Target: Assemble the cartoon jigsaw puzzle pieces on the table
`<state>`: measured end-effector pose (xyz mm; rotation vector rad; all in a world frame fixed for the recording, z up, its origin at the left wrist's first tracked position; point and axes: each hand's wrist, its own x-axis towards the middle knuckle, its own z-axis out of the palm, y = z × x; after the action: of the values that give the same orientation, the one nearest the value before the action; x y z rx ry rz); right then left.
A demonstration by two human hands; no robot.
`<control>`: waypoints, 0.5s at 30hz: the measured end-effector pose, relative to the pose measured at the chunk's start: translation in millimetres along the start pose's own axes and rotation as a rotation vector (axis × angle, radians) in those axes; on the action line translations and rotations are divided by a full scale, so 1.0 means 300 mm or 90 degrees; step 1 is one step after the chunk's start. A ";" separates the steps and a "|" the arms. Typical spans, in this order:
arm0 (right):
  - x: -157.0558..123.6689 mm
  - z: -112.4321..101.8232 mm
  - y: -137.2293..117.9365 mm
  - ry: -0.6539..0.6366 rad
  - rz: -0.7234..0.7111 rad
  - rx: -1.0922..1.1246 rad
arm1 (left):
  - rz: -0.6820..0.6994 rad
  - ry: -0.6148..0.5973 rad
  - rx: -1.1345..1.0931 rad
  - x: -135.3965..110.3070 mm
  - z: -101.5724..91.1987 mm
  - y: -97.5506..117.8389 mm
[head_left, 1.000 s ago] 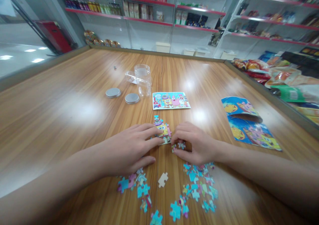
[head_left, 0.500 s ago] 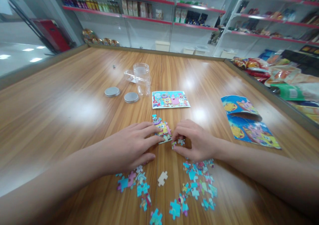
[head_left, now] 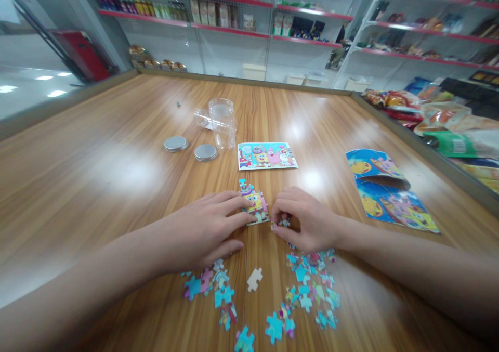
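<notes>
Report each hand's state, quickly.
Left hand: open, resting on the partly assembled puzzle.
Right hand: curled, a puzzle piece at its fingertips; whether its grip is shut cannot be told.

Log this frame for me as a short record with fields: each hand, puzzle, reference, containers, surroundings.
Left grip: open, resting on joined puzzle section
Right grip: curled at small piece; firm hold unclear
Loose pieces: scattered nearer the wearer
Beige piece: alone, no picture showing
Picture sheet: flat, beyond the joined section
Upright clear container: another lies behind it
Silver lids: two, apart
Blue printed sheet: far right
Background: stocked shelves
</notes>
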<state>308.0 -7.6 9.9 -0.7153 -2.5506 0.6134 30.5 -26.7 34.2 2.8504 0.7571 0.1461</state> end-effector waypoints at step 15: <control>-0.008 0.009 0.003 0.060 0.123 -0.095 | 0.006 -0.007 -0.044 -0.003 -0.016 0.006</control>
<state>308.9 -8.9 6.7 -1.0273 -2.4764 0.4409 29.9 -27.8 39.3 2.7873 0.7216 0.1556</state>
